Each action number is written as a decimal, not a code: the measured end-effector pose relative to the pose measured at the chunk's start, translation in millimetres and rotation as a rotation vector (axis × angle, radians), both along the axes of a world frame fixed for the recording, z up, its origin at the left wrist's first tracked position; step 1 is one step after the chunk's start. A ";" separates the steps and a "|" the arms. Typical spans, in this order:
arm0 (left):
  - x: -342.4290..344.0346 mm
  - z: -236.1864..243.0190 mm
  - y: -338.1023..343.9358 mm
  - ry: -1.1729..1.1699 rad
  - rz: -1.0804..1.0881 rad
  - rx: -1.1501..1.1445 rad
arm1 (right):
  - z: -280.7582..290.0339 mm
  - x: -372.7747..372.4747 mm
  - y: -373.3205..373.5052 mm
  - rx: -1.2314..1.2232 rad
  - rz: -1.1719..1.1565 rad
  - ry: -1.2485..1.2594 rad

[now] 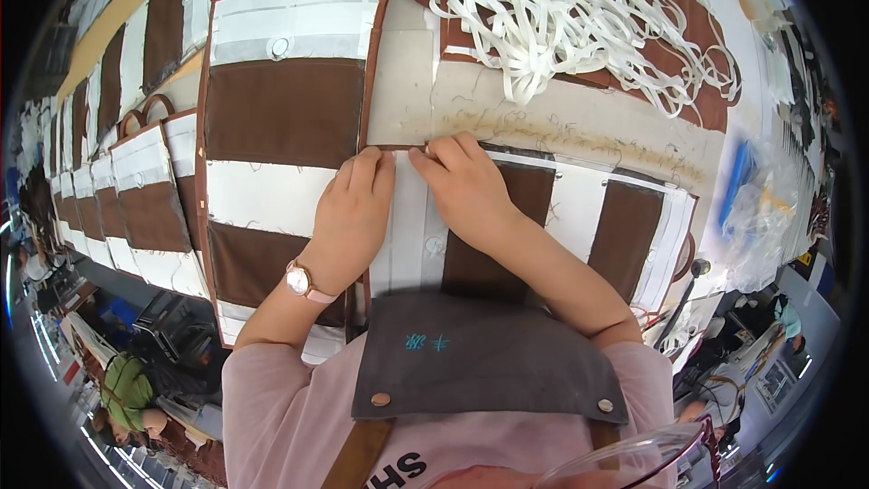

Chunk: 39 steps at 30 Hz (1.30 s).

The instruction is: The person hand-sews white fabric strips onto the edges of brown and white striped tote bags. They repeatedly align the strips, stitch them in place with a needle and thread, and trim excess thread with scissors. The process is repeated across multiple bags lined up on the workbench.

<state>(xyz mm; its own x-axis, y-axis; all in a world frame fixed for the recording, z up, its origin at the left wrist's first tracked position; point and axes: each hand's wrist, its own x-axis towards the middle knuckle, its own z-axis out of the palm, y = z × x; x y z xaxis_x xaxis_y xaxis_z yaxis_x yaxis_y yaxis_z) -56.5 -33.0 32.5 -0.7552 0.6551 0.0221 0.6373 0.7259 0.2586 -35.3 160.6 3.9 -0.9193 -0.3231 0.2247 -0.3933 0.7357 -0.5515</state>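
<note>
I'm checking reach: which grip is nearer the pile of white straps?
Right. The right grip is below the left part of the pile of white straps; the left grip is also below, but farther left.

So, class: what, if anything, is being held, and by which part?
The left hand and right hand appear to pinch the brown-and-white panel by its far edge, near its left end.

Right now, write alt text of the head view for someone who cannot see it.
A person's left hand and right hand touch the far edge of a brown-and-white panel on a worktable. A similar panel lies left; tangled white strips lie beyond.
</note>
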 end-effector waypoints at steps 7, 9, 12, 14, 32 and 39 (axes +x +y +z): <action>10.6 0.9 10.7 -0.030 0.097 0.044 | 0.0 0.6 5.2 -0.055 0.043 -0.145; 13.4 4.2 14.1 -0.006 0.088 -0.006 | 3.9 1.9 13.6 -0.092 -0.110 -0.040; 14.9 2.0 15.8 -0.006 0.094 0.014 | 6.6 -5.6 23.4 -0.089 -0.214 0.003; 14.6 0.7 18.7 0.018 0.101 0.004 | 8.9 -14.2 26.5 -0.045 -0.203 -0.043; 14.8 -2.4 26.8 0.127 0.103 -0.076 | -14.6 -20.0 18.7 -0.118 -0.021 0.046; 17.2 -10.3 21.0 0.166 0.051 -0.026 | -18.1 -17.8 35.7 -0.121 0.151 0.077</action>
